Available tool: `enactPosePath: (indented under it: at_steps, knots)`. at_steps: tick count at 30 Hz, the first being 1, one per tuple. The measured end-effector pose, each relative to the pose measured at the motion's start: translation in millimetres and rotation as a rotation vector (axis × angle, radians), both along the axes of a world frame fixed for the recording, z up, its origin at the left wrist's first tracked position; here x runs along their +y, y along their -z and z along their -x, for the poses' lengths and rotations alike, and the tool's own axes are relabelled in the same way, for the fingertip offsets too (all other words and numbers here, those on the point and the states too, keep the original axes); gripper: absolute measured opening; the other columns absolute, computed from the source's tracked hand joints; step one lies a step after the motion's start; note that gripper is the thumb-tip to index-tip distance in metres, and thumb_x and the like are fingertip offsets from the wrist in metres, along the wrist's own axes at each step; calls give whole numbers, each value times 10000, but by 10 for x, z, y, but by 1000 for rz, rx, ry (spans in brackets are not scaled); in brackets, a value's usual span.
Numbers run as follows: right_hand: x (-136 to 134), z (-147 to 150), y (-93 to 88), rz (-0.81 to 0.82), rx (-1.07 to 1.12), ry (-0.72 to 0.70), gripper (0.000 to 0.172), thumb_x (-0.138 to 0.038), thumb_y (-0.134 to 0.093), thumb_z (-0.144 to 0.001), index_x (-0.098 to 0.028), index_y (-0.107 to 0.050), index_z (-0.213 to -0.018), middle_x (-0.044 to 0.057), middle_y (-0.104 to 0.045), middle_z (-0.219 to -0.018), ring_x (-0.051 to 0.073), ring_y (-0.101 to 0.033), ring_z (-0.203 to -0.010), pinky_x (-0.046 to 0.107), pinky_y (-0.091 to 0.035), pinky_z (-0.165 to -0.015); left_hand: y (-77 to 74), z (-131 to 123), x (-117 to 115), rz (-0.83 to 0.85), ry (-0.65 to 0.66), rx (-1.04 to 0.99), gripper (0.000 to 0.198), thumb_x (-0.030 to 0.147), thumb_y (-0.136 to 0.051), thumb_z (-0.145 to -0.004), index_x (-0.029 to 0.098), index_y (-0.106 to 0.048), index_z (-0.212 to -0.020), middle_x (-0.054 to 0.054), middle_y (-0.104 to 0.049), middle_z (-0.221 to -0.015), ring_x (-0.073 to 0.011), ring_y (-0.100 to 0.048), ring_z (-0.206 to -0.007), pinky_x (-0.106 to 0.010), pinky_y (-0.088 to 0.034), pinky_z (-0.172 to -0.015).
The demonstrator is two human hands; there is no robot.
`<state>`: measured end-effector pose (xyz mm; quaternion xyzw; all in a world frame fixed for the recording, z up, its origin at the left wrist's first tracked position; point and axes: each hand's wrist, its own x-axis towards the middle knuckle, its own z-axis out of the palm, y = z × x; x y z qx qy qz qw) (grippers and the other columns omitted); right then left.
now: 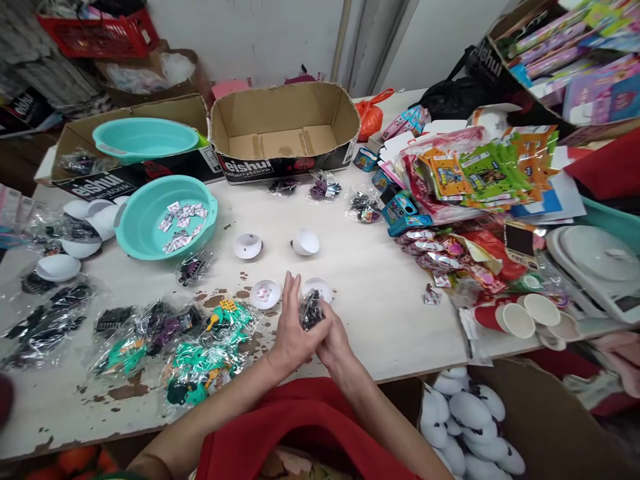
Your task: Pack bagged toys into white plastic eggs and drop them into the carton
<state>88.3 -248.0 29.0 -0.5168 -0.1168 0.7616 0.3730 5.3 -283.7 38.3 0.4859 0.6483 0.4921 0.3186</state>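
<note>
Between my two hands is a small clear plastic bag of black parts (311, 311), just above a white half-shell cup (318, 289). My left hand (293, 328) has its fingers extended along the bag's left side, its thumb pressing the lower end. My right hand (334, 337) is curled around the bag's right side, its fingertips partly hidden. Close by on the left, another white half-shell (265, 294) contains a small printed packet. Two more half-shells, a left one (248, 246) and a right one (305, 243), sit farther back.
A turquoise basin (125, 233) with small printed packets stands at left. Bagged green parts (203, 360) and black parts (47, 327) cover the table's left side. Cardboard boxes (285, 100) line the back. Colourful packets (493, 170), paper cups (519, 321) and a scale (590, 267) are right. White shells (470, 410) fill a box below.
</note>
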Motion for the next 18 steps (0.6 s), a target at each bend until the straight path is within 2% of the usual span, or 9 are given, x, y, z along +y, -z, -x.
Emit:
enactPosePath:
  at_steps: [2, 4, 7, 9, 11, 12, 15, 16, 18]
  knots:
    - [58, -16, 5, -76, -134, 55, 303, -468, -722, -703, -192, -626, -782, -11, -640, -726, 153, -587, -699, 252, -492, -640, 3, 12, 29, 170, 5, -231, 540, 273, -672, -773, 190, -484, -1272, -115, -572, -1263, -266, -532, -1191, -396, -459, -984]
    - [86, -48, 3, -102, -207, 22, 366, -542, -694, -721, -195, -609, -801, -18, -622, -703, 142, -563, -641, 241, -455, -559, 24, 64, 71, 203, 36, -367, 370, 280, -631, -807, 185, -560, -1157, -77, -644, -1131, -223, -602, -1055, -350, -481, -932]
    - [80, -85, -36, -2, -123, -70, 538, -699, -589, -728, -208, -602, -948, 15, -663, -797, 175, -591, -646, 264, -439, -509, 59, 165, 134, 196, 76, -386, 345, 268, -597, -822, 191, -571, -1157, -57, -650, -1112, -205, -598, -1027, -333, -468, -924]
    - [63, -83, -76, 2, -68, -69, 578, -715, -594, -711, -205, -595, -982, 32, -677, -844, 197, -618, -710, 278, -464, -550, 70, 211, 165, 208, 147, -346, 338, 254, -570, -829, 199, -579, -1162, -49, -651, -1101, -202, -594, -1017, -331, -460, -920]
    - [57, -65, -106, -39, -47, -37, 550, -677, -643, -698, -197, -597, -964, 37, -681, -867, 204, -628, -776, 282, -487, -616, 73, 224, 186, 196, 172, -307, 291, 234, -554, -827, 202, -608, -1111, -41, -654, -1071, -196, -593, -1002, -324, -451, -918]
    - [64, -55, -110, -53, -44, -24, 525, -658, -655, -699, -197, -599, -944, 34, -679, -861, 202, -626, -783, 282, -491, -633, 71, 218, 193, 183, 145, -315, 261, 226, -556, -819, 200, -616, -1072, -38, -656, -1047, -192, -595, -984, -317, -453, -906]
    - [127, -31, -54, -36, -24, 18, 401, -570, -682, -713, -204, -600, -856, 5, -654, -778, 173, -604, -720, 268, -491, -627, 56, 154, 201, 133, -53, -421, 223, 238, -568, -806, 195, -576, -1024, -30, -642, -969, -176, -602, -908, -295, -480, -832]
    - [158, -24, -13, -16, -19, 42, 344, -511, -704, -707, -204, -598, -822, -7, -639, -745, 163, -594, -699, 261, -492, -626, 48, 121, 197, 124, -83, -444, 249, 253, -577, -804, 198, -555, -1047, -31, -635, -964, -175, -604, -896, -295, -489, -813]
    - [215, -3, 86, 37, -8, 92, 250, -399, -721, -685, -202, -592, -765, -18, -613, -693, 158, -583, -675, 258, -499, -626, 34, 47, 177, 80, -31, -392, 356, 285, -640, -768, 204, -532, -1097, -51, -622, -1044, -195, -601, -955, -322, -491, -847]
